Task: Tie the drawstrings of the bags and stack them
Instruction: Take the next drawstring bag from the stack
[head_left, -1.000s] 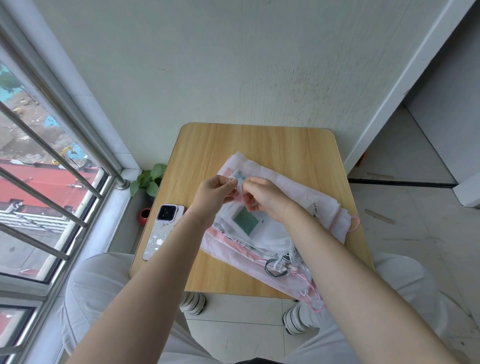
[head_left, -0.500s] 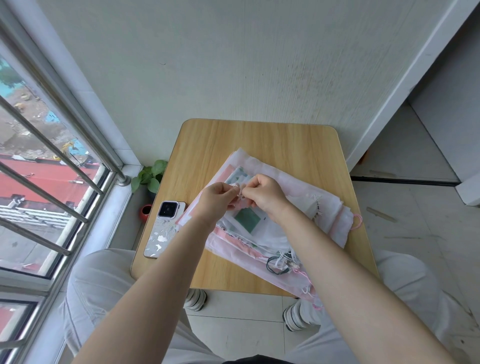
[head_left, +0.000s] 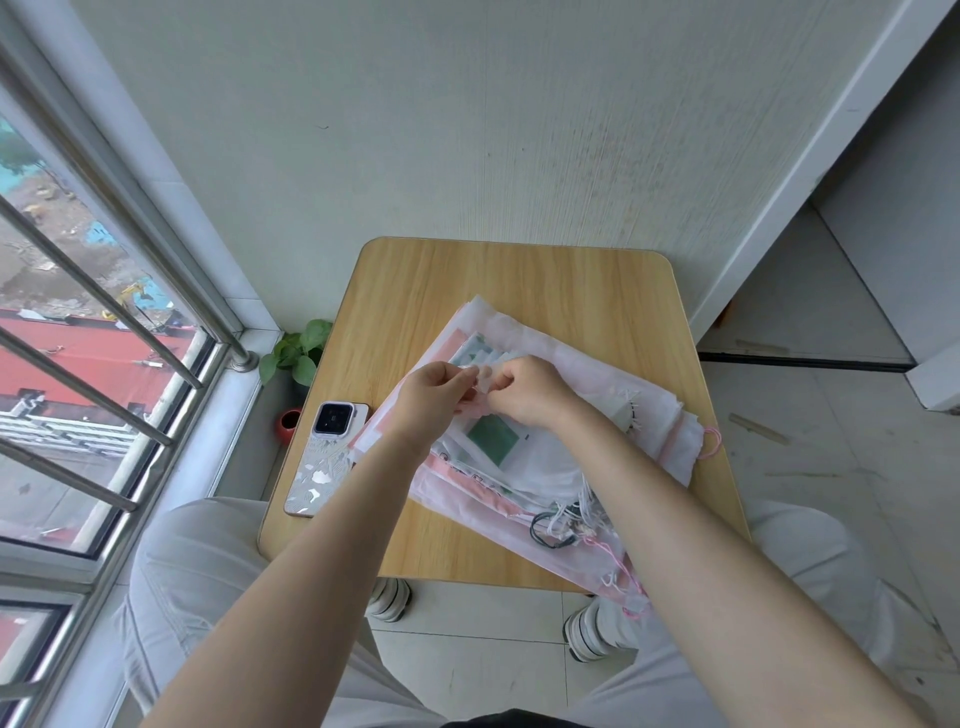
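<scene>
Our left hand (head_left: 434, 396) and right hand (head_left: 527, 389) pinch a drawstring (head_left: 480, 375) above the bags (head_left: 571, 415); printing unreadable.

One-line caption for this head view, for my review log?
Seated person's left hand and right hand pinch a drawstring above a pile of sheer bags on a wooden table.

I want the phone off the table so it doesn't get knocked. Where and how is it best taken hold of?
Judging by its pose, grip the phone across its long edges near the lower end, coming from the window side with the left hand. It lies flat, face down, along the table edge; that end slightly overhangs the corner, and the bags crowd its other side.
</scene>
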